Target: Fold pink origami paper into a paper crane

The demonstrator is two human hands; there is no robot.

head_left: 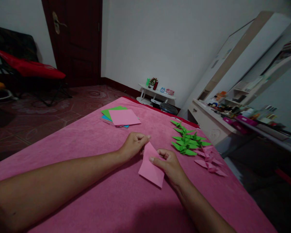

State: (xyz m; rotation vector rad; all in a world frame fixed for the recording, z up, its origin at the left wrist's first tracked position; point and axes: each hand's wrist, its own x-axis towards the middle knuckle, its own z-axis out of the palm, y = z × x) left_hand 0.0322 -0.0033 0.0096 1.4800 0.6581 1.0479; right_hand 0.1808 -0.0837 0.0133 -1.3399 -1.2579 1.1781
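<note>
A folded piece of pink origami paper (151, 170) is held up over the pink cloth, tapering toward its far tip. My left hand (135, 144) pinches that far tip between thumb and fingers. On the paper's right edge, my right hand (168, 163) is closed, thumb on top and fingers behind. To the right lie several green paper cranes (186, 142) in a cluster, with pink paper cranes (210, 163) just nearer to me. A stack of square paper sheets (124, 117), pink on top with green and blue showing, rests beyond my left hand.
The pink cloth (87, 194) covers the surface in front of me. Past its far edge stands a small white shelf (157, 92) with ornaments. A dresser (208, 121) crowded with bottles is on the right, and a red folding chair (31, 68) by the door on the left.
</note>
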